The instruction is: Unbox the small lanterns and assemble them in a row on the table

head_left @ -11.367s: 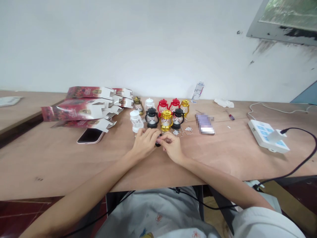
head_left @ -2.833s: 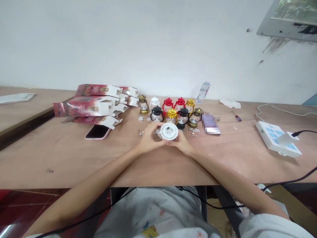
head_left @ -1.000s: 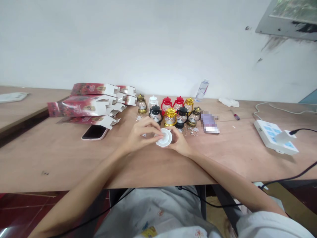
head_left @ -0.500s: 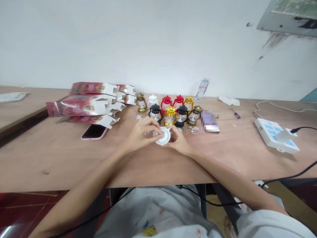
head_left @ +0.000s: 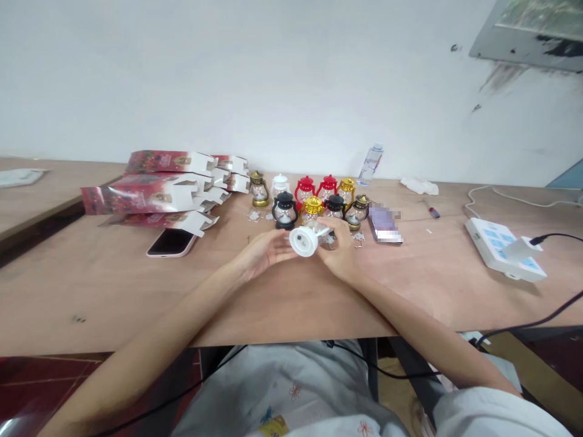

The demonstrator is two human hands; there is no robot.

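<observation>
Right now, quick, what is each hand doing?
Left hand: open, fingertips by the white toy lantern.
Right hand: closed, holding the white toy lantern.

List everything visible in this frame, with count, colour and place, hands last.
white lantern: 1, white with clear globe, tipped on its side, base toward the camera, held in the right hand
standing lanterns: about 8; bronze, white, 2 red, 2 gold, 2 black or dark; two rows behind the hands
boxes: several, red and white, flaps open, stacked far left
phone: 1, pink edge, dark screen, in front of the boxes
bottle: 1, clear, by the wall
screwdriver: 1, red handle, right of centre
power strip: 1, white, far right, plug in it
table: 1, light wood
left hand: open, fingers at the lantern's base
right hand: closed on the white lantern
</observation>
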